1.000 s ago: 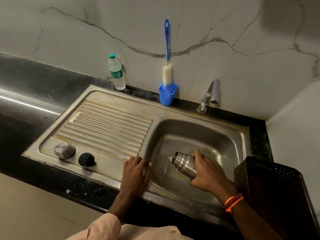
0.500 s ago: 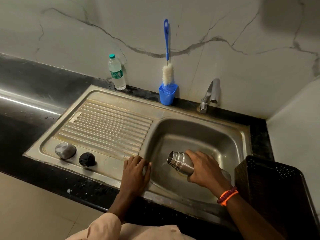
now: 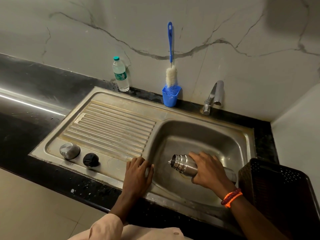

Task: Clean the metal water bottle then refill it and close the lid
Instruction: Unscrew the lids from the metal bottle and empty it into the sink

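My right hand (image 3: 208, 169) grips the metal water bottle (image 3: 183, 164) around its body, holding it on its side over the sink basin (image 3: 204, 135) with the open mouth facing left. A little water drips from the mouth. My left hand (image 3: 138, 174) rests flat on the sink rim between drainboard and basin, holding nothing. On the drainboard's front left lie the steel outer cap (image 3: 69, 150) and the black inner lid (image 3: 90, 159). A blue bottle brush (image 3: 171, 54) stands in a blue cup (image 3: 170, 96) against the wall.
A steel tap (image 3: 213, 97) stands behind the basin, no water running from it. A clear plastic water bottle (image 3: 120, 75) stands at the sink's back edge. A dark perforated basket (image 3: 277, 184) sits on the counter right of the basin. Black countertop (image 3: 26, 104) stretches left.
My right hand has tipped the bottle from mouth-up-left toward horizontal and lifted it slightly; the mouth now points left. My left hand has stayed on the rim.
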